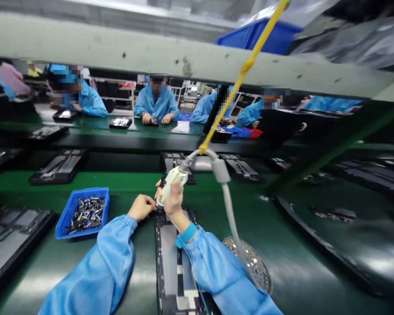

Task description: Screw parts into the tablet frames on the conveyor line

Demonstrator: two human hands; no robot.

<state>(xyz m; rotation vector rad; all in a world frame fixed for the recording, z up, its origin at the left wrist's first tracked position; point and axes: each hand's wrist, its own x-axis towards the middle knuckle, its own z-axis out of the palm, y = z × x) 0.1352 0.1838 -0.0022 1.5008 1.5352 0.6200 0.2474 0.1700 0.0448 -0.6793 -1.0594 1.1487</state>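
My right hand (172, 199) is wrapped round a cream-coloured electric screwdriver (172, 180), tip down over the far end of a long black panel (174, 258) that lies lengthwise before me. A grey cable (228, 205) runs from the tool, which hangs on a yellow cord (246, 68). My left hand (142, 206) is pinched shut right beside the tool's tip, at the panel's top left corner; what it holds is too small to make out. Both arms wear light blue sleeves.
A blue bin (83, 212) of small dark metal parts stands left of my hands. A round metal dish (254, 264) of tiny screws lies at the right. Black panels lie along the green belt (124, 181). Several people in blue coats work across the line.
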